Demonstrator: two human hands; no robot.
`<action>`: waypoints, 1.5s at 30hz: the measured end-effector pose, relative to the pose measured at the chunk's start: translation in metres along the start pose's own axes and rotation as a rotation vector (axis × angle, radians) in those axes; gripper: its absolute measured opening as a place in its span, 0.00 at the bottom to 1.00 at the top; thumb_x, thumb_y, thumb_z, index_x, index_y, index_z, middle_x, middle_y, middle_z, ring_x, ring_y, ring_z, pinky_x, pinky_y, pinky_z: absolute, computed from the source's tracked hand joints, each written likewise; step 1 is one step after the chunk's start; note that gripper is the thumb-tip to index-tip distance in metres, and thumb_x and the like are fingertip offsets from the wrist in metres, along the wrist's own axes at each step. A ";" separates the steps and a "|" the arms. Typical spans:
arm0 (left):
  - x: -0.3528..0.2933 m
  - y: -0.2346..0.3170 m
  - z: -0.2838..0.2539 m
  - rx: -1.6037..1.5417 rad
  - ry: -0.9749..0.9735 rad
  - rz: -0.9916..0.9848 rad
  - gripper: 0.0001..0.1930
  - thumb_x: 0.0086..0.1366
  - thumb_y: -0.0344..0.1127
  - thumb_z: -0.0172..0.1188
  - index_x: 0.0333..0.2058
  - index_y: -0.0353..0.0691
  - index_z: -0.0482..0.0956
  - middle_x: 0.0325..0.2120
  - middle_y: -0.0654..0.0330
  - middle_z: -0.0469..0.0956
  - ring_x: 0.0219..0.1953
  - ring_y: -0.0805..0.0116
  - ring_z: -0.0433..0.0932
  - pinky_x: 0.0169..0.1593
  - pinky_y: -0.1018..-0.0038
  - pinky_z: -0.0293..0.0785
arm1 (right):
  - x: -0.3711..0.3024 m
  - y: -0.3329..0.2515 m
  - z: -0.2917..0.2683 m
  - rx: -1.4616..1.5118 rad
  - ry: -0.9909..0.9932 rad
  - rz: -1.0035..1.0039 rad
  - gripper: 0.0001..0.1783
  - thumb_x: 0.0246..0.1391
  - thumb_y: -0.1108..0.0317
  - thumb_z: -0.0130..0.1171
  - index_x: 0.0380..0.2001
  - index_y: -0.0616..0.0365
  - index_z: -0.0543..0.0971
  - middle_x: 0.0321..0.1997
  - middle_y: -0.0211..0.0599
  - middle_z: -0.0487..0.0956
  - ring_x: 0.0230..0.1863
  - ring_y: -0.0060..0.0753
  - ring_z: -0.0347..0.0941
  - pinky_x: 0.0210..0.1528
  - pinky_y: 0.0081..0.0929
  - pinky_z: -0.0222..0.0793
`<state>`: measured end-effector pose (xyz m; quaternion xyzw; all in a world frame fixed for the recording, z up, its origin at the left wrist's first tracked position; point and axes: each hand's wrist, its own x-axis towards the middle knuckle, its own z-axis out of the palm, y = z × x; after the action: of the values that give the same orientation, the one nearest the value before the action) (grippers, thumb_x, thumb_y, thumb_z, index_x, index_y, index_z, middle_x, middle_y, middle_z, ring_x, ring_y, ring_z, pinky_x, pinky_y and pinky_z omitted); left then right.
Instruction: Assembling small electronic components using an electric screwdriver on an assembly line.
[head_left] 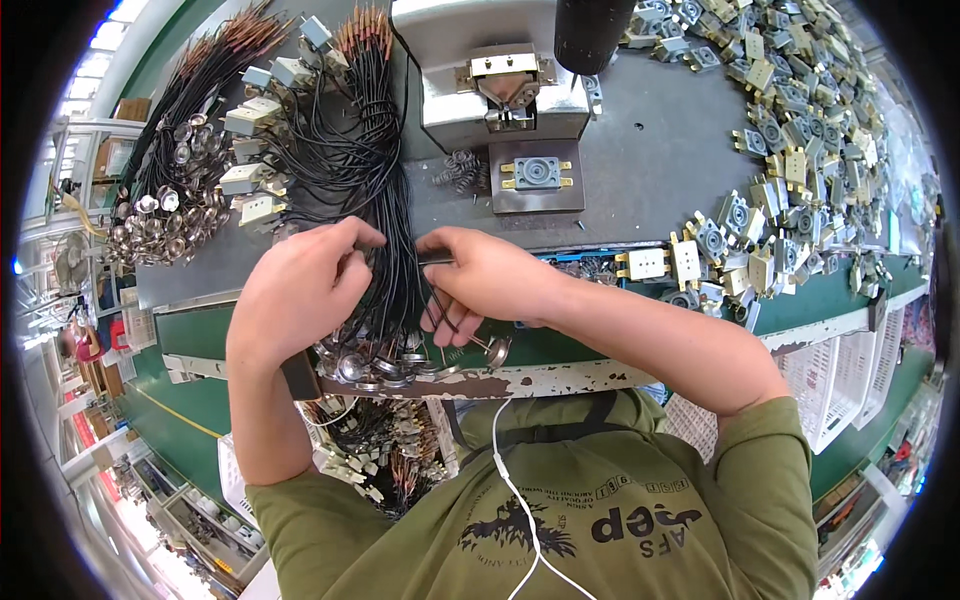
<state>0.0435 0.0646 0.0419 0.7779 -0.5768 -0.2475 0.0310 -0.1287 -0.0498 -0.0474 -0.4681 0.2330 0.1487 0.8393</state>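
A thick bundle of black wires [392, 210] runs down over the bench edge. Round metal caps [375, 368] hang at its lower end. To the left of the bundle is my left hand [305, 285], its fingers bent and the index finger and thumb apart, with nothing visible between them. On the other side, my right hand [480, 280] curls its fingers around a black wire, and a round metal cap [497, 351] dangles just below them. Grey-and-cream connector blocks [258, 115] with black leads lie at the bundle's upper left.
Behind the hands stands a metal press fixture [505, 85], with a grey block [537, 173] on a plate before it. Many similar blocks [790, 130] are heaped at right. Another wire bundle with metal caps [170, 215] lies far left. A worn bench rail [560, 380] runs near my body.
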 end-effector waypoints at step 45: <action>-0.007 -0.046 -0.004 -0.279 0.209 -0.133 0.09 0.62 0.31 0.59 0.31 0.29 0.76 0.15 0.62 0.66 0.20 0.78 0.62 0.26 0.71 0.62 | 0.045 -0.014 0.013 0.129 0.152 -0.307 0.12 0.69 0.60 0.58 0.42 0.58 0.73 0.27 0.30 0.78 0.25 0.20 0.75 0.28 0.21 0.73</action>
<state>0.0841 0.0852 0.0321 0.8240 -0.4777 -0.2446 0.1818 -0.0805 -0.0445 -0.0555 -0.4531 0.2308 -0.0323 0.8605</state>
